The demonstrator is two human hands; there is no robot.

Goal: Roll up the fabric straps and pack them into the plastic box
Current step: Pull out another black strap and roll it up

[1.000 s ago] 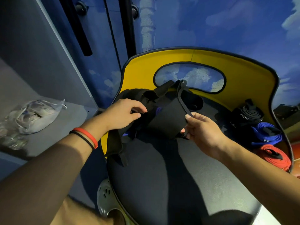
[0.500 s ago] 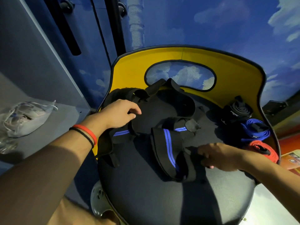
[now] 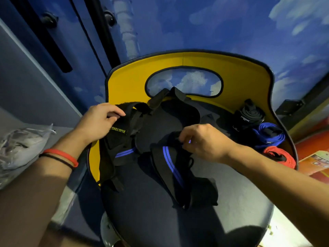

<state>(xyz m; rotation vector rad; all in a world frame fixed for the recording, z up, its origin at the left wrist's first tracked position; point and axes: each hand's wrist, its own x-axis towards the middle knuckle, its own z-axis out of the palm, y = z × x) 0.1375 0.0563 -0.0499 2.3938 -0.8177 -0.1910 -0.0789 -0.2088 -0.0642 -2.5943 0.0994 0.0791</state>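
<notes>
A tangle of wide black fabric straps with blue stripes lies spread over the dark seat of a yellow-backed chair. My left hand grips the upper left end of a strap beside a yellow-lettered label. My right hand pinches a fold of strap near the middle. Against the chair's right side sit three rolled straps: a black one, a blue one and a red one. No plastic box is in view.
A clear plastic bag with pale contents lies on the grey ledge at the left. The chair's yellow back rises behind the straps. A printed cardboard box shows at the right edge. Blue cabinet doors stand behind.
My right hand has risen from the seat at the right and now pinches the strap at the middle. My left hand has shifted its grip higher, showing the label.
</notes>
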